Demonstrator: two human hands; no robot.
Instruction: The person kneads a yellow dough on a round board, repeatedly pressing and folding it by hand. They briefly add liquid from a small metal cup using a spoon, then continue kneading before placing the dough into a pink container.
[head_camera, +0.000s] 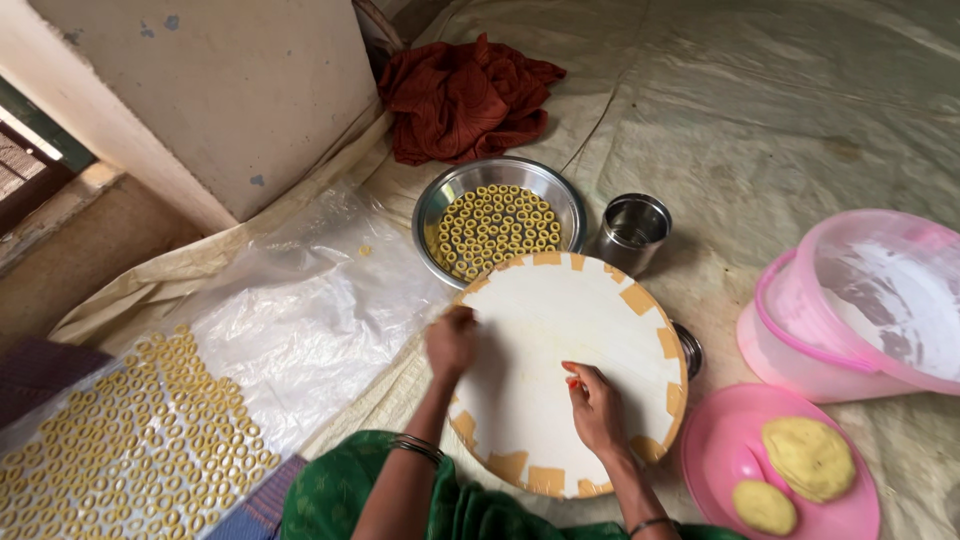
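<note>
While both hands sit on the round white board (570, 330) with the tan patches round its rim, you can get a rough read on progress. Left hand (451, 343) is curled into a loose fist at the board's left edge, knuckles down; I can't tell if there's a bit of dough under it. Right hand (596, 408) rests nearer the middle with fingers bent, pressing on the surface, and again nothing visible in it.

Done so far, judging by what's lying about: a big batch of little yellow rings (140, 440) spread on the clear plastic sheet (310, 310) at the near left, plus a steel bowl (560, 195) just beyond the board with more rings in it. So a fair amount is shaped already.

Left to go, I'd say: two lumps of yellow dough (808, 457) sit on the pink lid (720, 450) at the near right, well apart from the hands. A small steel cup (633, 231) stands right of the bowl, a pink tub (860, 300) on the far right, and a red cloth (465, 95) is bunched up at the far side.
</note>
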